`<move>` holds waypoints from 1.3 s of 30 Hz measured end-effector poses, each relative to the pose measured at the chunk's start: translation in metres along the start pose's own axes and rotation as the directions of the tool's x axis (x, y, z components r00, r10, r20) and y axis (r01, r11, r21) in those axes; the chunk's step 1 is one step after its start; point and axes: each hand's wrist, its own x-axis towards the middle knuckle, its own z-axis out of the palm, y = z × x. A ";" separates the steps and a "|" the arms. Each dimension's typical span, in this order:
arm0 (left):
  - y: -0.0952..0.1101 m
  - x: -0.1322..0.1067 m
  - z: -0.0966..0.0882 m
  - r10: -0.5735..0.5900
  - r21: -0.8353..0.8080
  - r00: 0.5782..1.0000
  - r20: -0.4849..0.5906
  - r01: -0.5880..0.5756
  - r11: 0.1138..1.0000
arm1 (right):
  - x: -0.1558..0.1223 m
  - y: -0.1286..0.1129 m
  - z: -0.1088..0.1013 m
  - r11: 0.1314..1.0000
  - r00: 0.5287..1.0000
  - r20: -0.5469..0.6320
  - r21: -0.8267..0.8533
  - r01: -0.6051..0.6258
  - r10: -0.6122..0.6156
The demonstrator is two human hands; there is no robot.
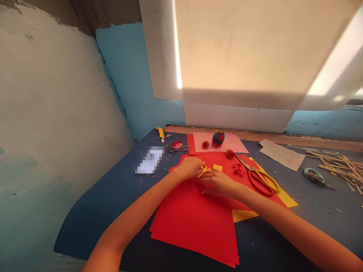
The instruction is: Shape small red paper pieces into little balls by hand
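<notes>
My left hand (pixel 190 167) and my right hand (pixel 217 183) meet over a stack of red paper sheets (pixel 195 221) on the dark blue table (pixel 113 185). Both pinch a small folded piece of yellow paper (pixel 204 170) between their fingertips. A second small yellow scrap (pixel 217 167) lies just beyond it. Yellow sheets (pixel 244 215) stick out from under the red ones.
Red-and-yellow scissors (pixel 262 180) lie to the right beside small red paper scraps (pixel 237 170). Further back are red pom-poms (pixel 229 153), a knitted ball (pixel 218 138) on pink paper (pixel 235 141), a yellow cutter (pixel 161 134), grey paper (pixel 282 154), teal snips (pixel 314 176) and wooden sticks (pixel 343 166).
</notes>
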 end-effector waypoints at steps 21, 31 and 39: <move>0.036 0.025 0.001 -0.174 0.050 0.889 0.423 0.169 0.984 | -0.014 -0.002 -0.013 0.978 0.990 0.061 0.159 -0.138 0.130; 0.037 0.016 -0.014 -0.099 -0.826 0.981 0.164 0.192 0.531 | -0.032 0.019 -0.034 0.852 0.877 -0.466 -0.502 -0.151 -0.119; 0.029 0.014 -0.014 -0.199 -0.853 0.977 0.073 0.165 0.496 | -0.031 0.016 -0.032 0.828 0.929 -0.364 -0.540 -0.152 -0.067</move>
